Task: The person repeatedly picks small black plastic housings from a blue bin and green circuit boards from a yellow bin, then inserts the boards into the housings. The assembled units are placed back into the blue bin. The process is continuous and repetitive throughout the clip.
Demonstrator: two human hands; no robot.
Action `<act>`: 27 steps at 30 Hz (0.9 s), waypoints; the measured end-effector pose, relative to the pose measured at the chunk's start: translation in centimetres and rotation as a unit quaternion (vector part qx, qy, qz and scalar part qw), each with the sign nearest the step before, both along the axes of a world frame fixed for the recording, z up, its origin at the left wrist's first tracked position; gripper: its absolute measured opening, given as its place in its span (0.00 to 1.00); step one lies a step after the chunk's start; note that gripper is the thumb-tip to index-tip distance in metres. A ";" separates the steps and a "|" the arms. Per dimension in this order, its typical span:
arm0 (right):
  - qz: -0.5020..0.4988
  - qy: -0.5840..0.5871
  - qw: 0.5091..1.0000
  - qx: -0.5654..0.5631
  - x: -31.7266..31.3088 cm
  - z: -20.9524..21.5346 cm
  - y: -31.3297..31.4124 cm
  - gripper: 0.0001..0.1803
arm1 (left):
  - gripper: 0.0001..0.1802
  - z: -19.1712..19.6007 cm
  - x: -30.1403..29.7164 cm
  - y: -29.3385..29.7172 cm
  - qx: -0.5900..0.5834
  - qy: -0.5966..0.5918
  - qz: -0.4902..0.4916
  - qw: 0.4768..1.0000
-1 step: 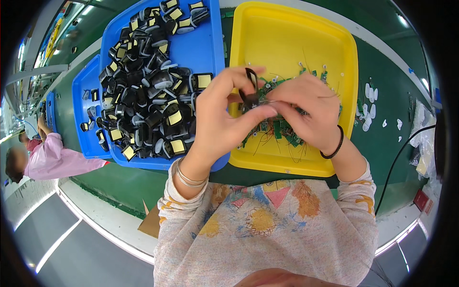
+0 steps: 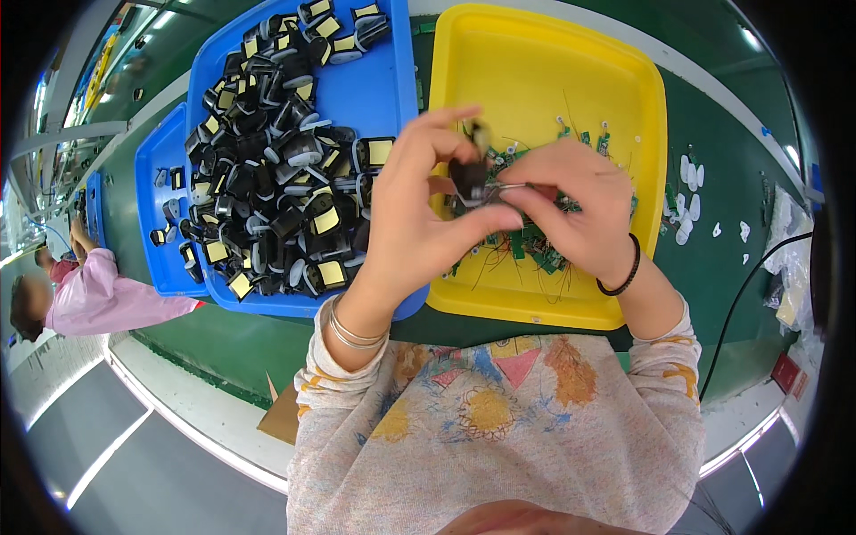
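My left hand (image 2: 412, 201) pinches a black housing (image 2: 465, 175) at the yellow tray (image 2: 535, 71)'s nine o'clock; my right hand (image 2: 584, 201) grips a slim tool (image 2: 514, 185) at the housing's three, any lettering too blurred.

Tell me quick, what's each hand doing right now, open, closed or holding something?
Left hand: closed, holding a small black part.
Right hand: closed, pinching a thin metallic piece; its exact kind cannot be told.

This place is an assembly workshop, as shown by the blue plastic tray (image 2: 357, 98) of glossy black parts (image 2: 285, 218), yellow plastic tray (image 2: 526, 71) of green circuit boards (image 2: 546, 260), and pink-clothed co-worker (image 2: 102, 290)
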State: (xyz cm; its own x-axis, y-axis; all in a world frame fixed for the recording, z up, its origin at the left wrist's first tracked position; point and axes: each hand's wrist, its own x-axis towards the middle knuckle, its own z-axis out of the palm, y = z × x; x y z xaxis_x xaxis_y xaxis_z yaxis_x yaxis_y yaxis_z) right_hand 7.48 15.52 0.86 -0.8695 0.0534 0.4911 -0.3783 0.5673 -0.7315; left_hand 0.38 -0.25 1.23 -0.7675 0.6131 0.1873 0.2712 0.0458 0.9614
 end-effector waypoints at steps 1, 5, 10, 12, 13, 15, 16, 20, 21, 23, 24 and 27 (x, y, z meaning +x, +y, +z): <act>0.003 -0.052 0.997 -0.063 0.2 0.1 0.0 0.06 | 0.17 0.2 0.0 0.1 -0.013 0.005 0.005 1.000; 0.027 -0.121 0.960 -0.251 0.3 -0.4 0.1 0.06 | 0.20 -1.0 -0.8 -0.6 0.004 0.065 -0.027 0.998; 0.094 -0.204 0.882 -0.414 0.5 -0.1 0.0 0.07 | 0.18 0.3 -0.2 -0.4 0.171 -0.201 -0.020 0.964; 0.105 -0.226 0.856 -0.454 0.5 -0.1 0.1 0.07 | 0.20 -0.2 -0.6 -0.4 0.155 -0.217 -0.053 0.962; 0.106 -0.234 0.846 -0.467 0.5 0.0 0.1 0.06 | 0.21 -0.3 -0.5 -0.3 0.149 -0.228 -0.061 0.960; 0.104 -0.242 0.830 -0.491 0.4 -0.1 0.2 0.06 | 0.22 -0.6 -0.4 -0.2 0.139 -0.225 -0.072 0.962; 0.100 -0.241 0.825 -0.502 0.4 -0.2 0.2 0.06 | 0.23 -0.9 -0.2 -0.1 0.135 -0.212 -0.076 0.965; 0.097 -0.240 0.815 -0.519 0.4 -0.3 0.2 0.06 | 0.26 -1.0 0.2 0.3 0.143 -0.225 -0.072 0.961; 0.102 -0.237 0.812 -0.524 0.4 -0.3 0.2 0.06 | 0.26 -1.1 0.2 0.4 0.144 -0.218 -0.069 0.963; 0.111 -0.231 0.806 -0.534 0.4 -0.4 0.1 0.06 | 0.25 -1.4 0.3 0.4 0.146 -0.204 -0.062 0.966; 0.112 -0.226 0.811 -0.528 0.4 -0.4 0.1 0.06 | 0.25 -1.4 0.3 0.4 0.139 -0.196 -0.062 0.969; 0.113 -0.216 0.830 -0.502 0.4 -0.4 0.1 0.06 | 0.25 -1.7 0.2 0.2 0.115 -0.171 -0.061 0.977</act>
State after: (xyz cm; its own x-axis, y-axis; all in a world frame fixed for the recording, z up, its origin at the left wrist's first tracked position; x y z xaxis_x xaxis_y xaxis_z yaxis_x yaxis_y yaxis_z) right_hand 7.91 15.65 0.46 -0.9962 0.0593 -0.0636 0.0293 -0.4604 -0.8872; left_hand 0.60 -0.05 -0.43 -0.7326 0.6763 0.0773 -0.0770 -0.1952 0.9777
